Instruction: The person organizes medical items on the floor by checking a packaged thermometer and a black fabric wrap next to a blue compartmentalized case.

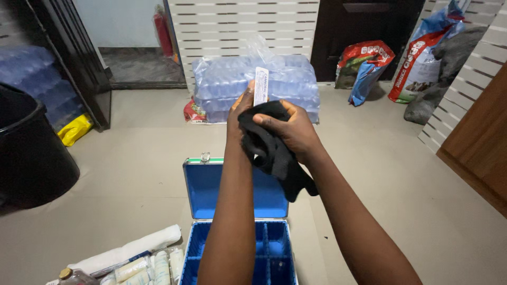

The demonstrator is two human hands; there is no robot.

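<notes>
Both hands (264, 124) rub a black cloth (277, 153) over a slim white tube (261, 84).

Soft, even indoor light fills the room, brightest on the pale floor (142, 158) — shadows under the arms are faint and diffuse. The black bin (26, 153) at left sinks into near-featureless dark. Focus is sharp throughout, with slight wide-angle stretching toward the edges — no glare.
</notes>
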